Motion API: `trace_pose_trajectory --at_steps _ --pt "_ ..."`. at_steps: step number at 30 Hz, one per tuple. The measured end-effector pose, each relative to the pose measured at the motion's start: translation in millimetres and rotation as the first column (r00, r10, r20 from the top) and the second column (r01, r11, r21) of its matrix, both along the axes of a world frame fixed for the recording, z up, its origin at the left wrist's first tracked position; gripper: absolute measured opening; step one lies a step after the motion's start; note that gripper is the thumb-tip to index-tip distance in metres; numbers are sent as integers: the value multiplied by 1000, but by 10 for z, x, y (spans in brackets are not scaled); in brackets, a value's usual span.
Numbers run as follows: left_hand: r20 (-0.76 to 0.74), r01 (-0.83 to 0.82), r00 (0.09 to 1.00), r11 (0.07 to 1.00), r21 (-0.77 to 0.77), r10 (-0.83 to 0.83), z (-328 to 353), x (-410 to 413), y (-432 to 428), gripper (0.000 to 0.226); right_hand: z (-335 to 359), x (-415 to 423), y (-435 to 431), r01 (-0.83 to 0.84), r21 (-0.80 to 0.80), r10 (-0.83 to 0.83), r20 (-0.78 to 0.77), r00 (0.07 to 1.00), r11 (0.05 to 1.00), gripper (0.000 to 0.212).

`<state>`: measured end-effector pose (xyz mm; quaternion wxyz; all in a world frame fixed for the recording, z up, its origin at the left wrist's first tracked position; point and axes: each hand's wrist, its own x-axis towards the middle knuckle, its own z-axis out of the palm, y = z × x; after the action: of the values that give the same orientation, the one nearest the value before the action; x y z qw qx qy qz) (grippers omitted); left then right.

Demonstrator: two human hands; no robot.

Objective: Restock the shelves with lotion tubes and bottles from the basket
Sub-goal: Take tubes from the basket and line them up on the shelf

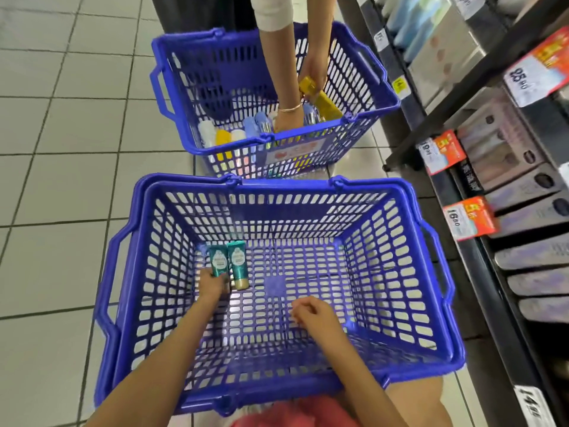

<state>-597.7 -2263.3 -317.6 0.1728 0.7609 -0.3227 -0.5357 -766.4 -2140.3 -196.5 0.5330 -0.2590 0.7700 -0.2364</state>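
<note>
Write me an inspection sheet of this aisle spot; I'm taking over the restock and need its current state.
Surface: pale tiled floor with dark grout.
Job's things: near basket holds a teal tube and a second teal tube side by side; far basket holds small bottles with white, yellow and blue caps.
Clutter: nothing seen.
Hands: left hand grips the teal tube's lower end; right hand hovers loosely curled, holding nothing.
Cables: nothing seen.
Surroundings: shelves of boxed goods with price tags on the right; another person's hand holds a yellow bottle in the far basket.
</note>
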Motion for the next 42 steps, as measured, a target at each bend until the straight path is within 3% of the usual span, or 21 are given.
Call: trace_pose_trajectory --at_steps 5,10,13,15,18,22,26,30,34,37,42 --pt "-378 -182 901 977 115 212 273 -69 -51 26 -129 115 -186 -64 47 65 -26 998 997 31" --pt "-449 -129 875 981 144 181 412 -109 -14 30 -240 256 -303 -40 62 36 64 997 997 30" --pt "-457 -30 885 989 145 94 455 -89 104 28 -325 313 -446 -31 77 23 100 995 997 31" --pt "-438 -10 897 991 130 66 416 -71 146 37 -379 351 -519 -7 72 -2 127 992 997 39" --pt "-383 -7 923 994 112 49 378 -50 138 32 -451 402 -575 -33 72 26 99 995 997 49" --pt "-324 -53 942 994 97 82 298 57 77 20 -595 416 -627 -65 121 53 98 994 990 44" --pt "-232 -69 968 991 116 95 154 193 87 14 -745 475 -787 -90 171 80 67 995 981 21" --pt "-239 -99 963 988 122 126 24 239 95 22 -848 582 -880 -64 155 53 69 996 986 23" --pt "-188 -96 975 989 116 117 -36 248 33 35 -951 645 -984 -121 119 126 -37 991 986 32" --pt "-172 -151 971 984 99 167 -106 269 61 38 -998 696 -1055 -103 96 115 -130 985 990 14" --pt "-138 -136 979 984 119 152 -218 255 97 33 -1177 808 -1150 -231 90 247 -240 939 969 34"
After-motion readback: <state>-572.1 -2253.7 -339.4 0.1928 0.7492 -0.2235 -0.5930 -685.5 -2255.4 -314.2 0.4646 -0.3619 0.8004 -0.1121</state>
